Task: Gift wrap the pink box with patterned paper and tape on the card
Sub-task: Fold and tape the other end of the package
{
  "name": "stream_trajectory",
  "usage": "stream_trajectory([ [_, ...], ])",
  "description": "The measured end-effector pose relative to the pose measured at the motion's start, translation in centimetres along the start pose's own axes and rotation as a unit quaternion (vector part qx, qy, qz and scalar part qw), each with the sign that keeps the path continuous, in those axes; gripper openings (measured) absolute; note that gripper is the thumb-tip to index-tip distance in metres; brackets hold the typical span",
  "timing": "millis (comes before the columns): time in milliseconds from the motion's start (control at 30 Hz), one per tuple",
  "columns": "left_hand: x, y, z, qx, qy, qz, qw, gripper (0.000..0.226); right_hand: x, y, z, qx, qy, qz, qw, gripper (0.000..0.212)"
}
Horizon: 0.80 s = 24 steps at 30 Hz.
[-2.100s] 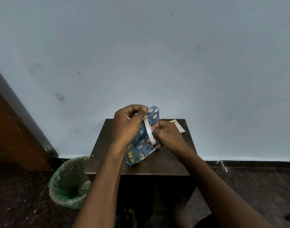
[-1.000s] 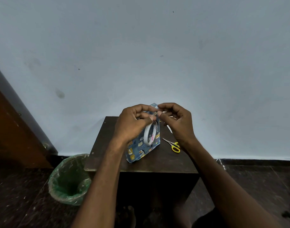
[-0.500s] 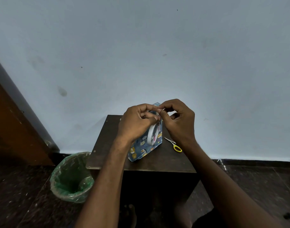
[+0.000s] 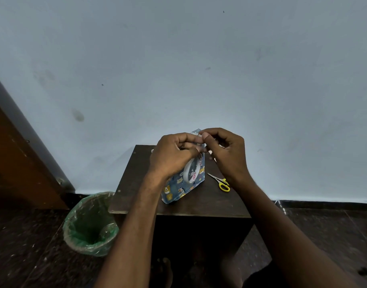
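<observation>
The box (image 4: 178,190), wrapped in blue paper with small animal figures, stands on its edge on the dark wooden table (image 4: 209,202). My left hand (image 4: 172,156) holds a white roll of tape (image 4: 192,170) against the box's upper part. My right hand (image 4: 226,152) pinches the loose tape end at the top of the roll, fingertip to fingertip with the left hand. The card is hidden behind my hands.
Yellow-handled scissors (image 4: 221,181) lie on the table to the right of the box. A bin lined with green plastic (image 4: 91,223) stands on the floor at the table's left. A brown wooden door (image 4: 16,163) is at the far left, a pale wall behind.
My right hand has come up from the lower side of the roll to its top and now pinches the tape end. The roll has turned flatter against the box. The scissors came into sight.
</observation>
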<state>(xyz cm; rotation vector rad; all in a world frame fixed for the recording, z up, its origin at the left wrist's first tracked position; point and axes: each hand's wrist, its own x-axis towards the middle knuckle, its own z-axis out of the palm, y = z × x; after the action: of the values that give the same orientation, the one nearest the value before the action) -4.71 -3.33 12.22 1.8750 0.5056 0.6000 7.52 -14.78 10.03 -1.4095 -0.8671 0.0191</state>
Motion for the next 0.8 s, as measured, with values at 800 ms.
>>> stream_trajectory([
  [800, -0.2, 0.2, -0.7, 0.025, -0.002, 0.011, 1.000, 0.039, -1.9, 8.8, -3.6, -0.593, -0.202, 0.194, 0.755, 0.029],
])
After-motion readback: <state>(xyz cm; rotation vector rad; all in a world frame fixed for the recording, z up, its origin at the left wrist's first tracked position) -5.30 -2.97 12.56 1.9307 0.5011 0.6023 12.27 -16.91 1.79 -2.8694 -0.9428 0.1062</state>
